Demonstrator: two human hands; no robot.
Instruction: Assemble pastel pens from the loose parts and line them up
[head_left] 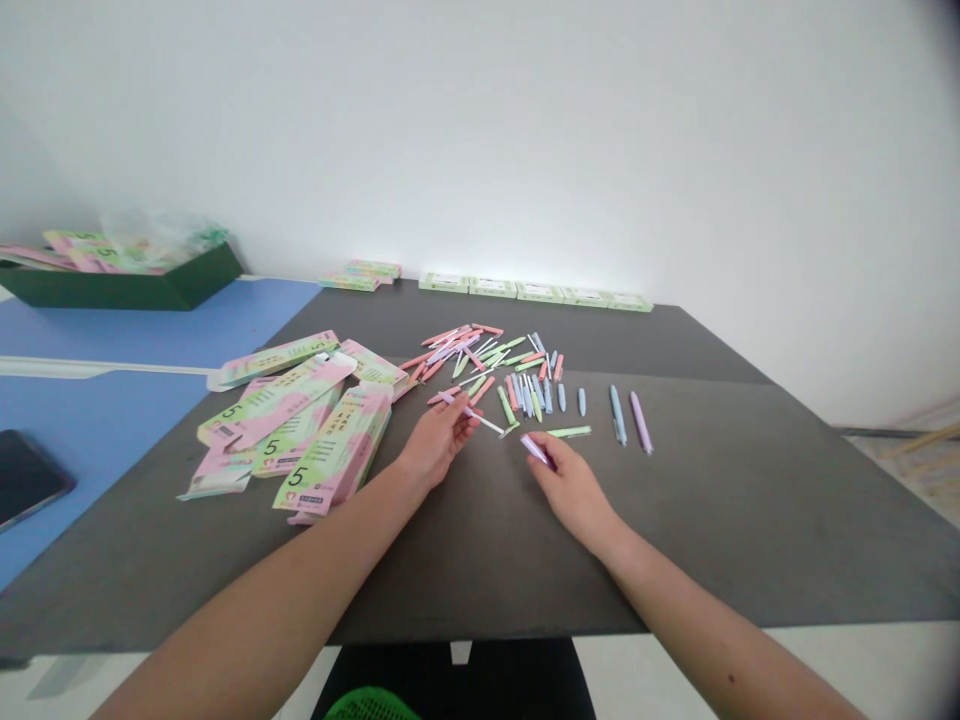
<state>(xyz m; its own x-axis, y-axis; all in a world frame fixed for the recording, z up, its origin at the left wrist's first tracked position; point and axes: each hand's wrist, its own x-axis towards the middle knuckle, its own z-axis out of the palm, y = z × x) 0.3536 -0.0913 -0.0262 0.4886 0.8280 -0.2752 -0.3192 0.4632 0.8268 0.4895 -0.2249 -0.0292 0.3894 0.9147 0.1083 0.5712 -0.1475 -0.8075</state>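
Observation:
My left hand is closed on a purple pen part with a thin white refill that points to the right. To its right, my right hand pinches a short purple pen barrel. The two parts are apart. Beyond my hands lies a loose pile of pink, green, blue and purple pen parts with white refills among them. A green pen piece rests just past my right hand. Farther right, a blue pen and a purple pen lie side by side.
Pink and green cartons are heaped on the dark table at the left. Several flat boxes line the wall, with a small stack beside them. A green tray and a phone are far left.

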